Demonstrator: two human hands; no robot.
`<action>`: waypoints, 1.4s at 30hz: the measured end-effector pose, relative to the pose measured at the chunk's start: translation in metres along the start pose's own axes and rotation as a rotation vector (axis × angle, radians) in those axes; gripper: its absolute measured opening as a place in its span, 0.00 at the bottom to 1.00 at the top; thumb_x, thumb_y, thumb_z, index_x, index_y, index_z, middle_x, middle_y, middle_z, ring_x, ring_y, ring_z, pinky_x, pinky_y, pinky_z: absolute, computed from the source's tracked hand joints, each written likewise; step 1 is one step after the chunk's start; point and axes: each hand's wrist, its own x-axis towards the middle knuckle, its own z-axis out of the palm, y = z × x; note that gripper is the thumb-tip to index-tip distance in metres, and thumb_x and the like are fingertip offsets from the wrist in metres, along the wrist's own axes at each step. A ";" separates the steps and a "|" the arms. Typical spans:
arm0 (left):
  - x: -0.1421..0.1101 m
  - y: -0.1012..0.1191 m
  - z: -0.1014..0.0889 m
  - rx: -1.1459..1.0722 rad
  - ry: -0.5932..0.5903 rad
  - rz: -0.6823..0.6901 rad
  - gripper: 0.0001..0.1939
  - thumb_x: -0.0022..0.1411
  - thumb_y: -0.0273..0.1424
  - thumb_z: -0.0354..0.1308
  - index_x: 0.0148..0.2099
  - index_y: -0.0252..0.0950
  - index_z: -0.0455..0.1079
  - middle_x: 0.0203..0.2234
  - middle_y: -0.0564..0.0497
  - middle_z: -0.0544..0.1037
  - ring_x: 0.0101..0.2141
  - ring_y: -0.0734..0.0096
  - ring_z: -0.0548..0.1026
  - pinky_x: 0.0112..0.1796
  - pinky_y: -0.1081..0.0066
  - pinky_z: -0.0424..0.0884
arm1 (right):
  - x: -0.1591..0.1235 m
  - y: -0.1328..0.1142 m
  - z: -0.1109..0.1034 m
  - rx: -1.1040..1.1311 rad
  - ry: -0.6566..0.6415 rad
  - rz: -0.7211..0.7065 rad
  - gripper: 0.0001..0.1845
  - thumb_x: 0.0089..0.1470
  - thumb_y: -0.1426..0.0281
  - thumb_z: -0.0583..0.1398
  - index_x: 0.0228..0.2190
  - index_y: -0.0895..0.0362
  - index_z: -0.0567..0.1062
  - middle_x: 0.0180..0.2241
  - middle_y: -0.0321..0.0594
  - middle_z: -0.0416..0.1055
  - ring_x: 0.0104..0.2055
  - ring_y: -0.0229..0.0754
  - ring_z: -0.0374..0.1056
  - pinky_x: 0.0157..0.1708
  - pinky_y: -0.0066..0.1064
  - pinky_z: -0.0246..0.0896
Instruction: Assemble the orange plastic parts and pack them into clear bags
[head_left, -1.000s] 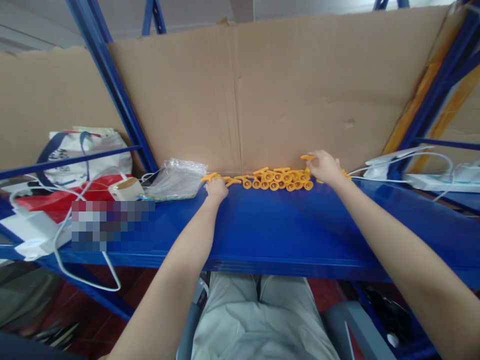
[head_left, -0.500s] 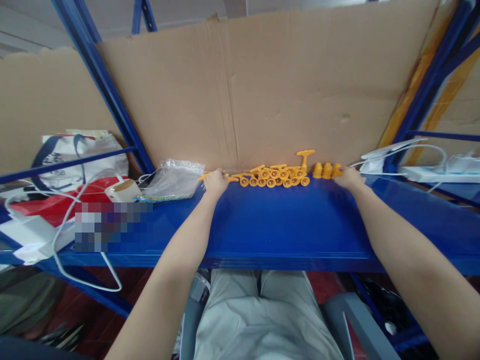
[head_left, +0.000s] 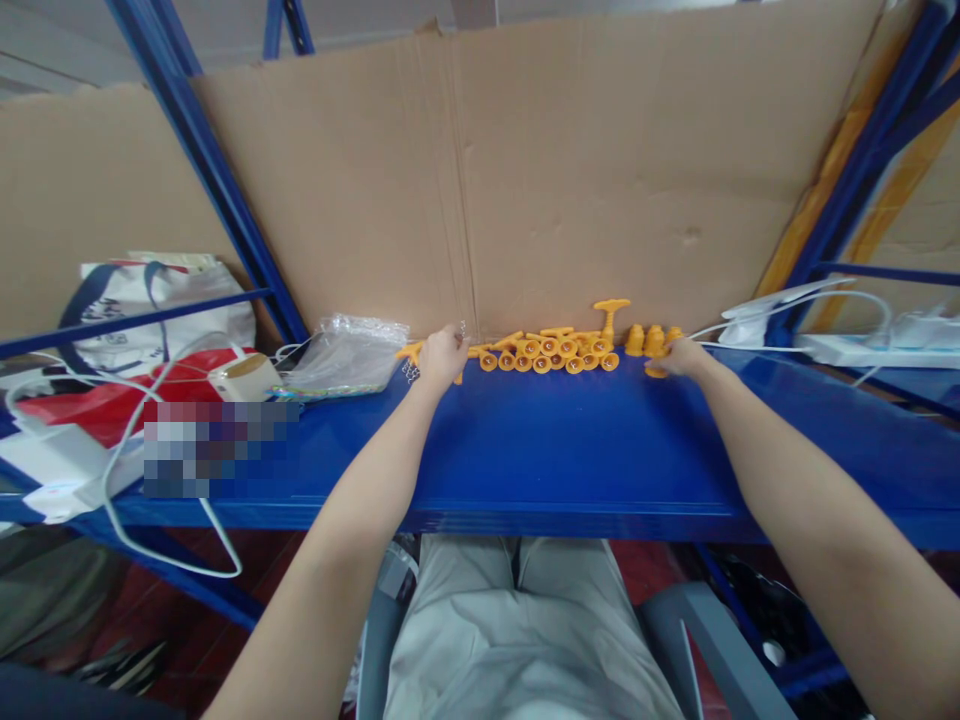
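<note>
Where shelf (head_left: 540,440) meets cardboard (head_left: 600,180), hands (head_left: 442,354) (head_left: 688,356) flank pieces (head_left: 555,347).

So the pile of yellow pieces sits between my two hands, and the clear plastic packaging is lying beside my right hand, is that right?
Not quite: the clear plastic packaging lies beside your left hand, not your right hand, as the head view shows. The pile of yellow pieces does sit between them.
</note>
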 end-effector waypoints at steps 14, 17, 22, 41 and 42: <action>0.004 -0.002 0.014 -0.117 -0.135 0.126 0.15 0.65 0.38 0.54 0.38 0.33 0.76 0.35 0.43 0.82 0.38 0.62 0.78 0.40 0.70 0.71 | -0.005 -0.026 0.006 -0.024 -0.135 -0.208 0.10 0.49 0.64 0.66 0.27 0.59 0.76 0.24 0.47 0.72 0.33 0.53 0.73 0.34 0.41 0.68; 0.003 -0.006 0.016 -0.072 -0.277 0.160 0.15 0.62 0.40 0.56 0.34 0.33 0.76 0.31 0.45 0.81 0.35 0.62 0.78 0.36 0.71 0.71 | -0.010 -0.032 0.003 -0.003 -0.200 -0.194 0.09 0.49 0.65 0.66 0.27 0.58 0.76 0.25 0.47 0.73 0.34 0.52 0.73 0.36 0.41 0.68; -0.002 -0.009 0.015 -0.097 -0.526 0.139 0.12 0.59 0.39 0.59 0.37 0.35 0.75 0.25 0.51 0.79 0.24 0.70 0.75 0.27 0.74 0.69 | -0.015 -0.038 0.001 0.036 -0.287 -0.280 0.09 0.48 0.66 0.66 0.22 0.58 0.75 0.24 0.44 0.73 0.31 0.49 0.73 0.33 0.40 0.67; -0.004 -0.002 0.016 -0.122 -0.612 0.288 0.09 0.57 0.36 0.59 0.33 0.36 0.75 0.23 0.53 0.78 0.24 0.73 0.71 0.25 0.76 0.62 | -0.041 -0.087 0.017 0.135 -0.007 -0.786 0.08 0.48 0.71 0.64 0.34 0.57 0.79 0.36 0.43 0.79 0.38 0.49 0.75 0.38 0.34 0.67; -0.004 -0.002 0.017 -0.123 -0.609 0.298 0.08 0.57 0.35 0.59 0.33 0.36 0.75 0.23 0.53 0.78 0.25 0.73 0.71 0.26 0.75 0.62 | -0.041 -0.088 0.020 0.139 -0.003 -0.811 0.09 0.49 0.71 0.64 0.35 0.57 0.79 0.36 0.43 0.79 0.38 0.49 0.75 0.38 0.34 0.67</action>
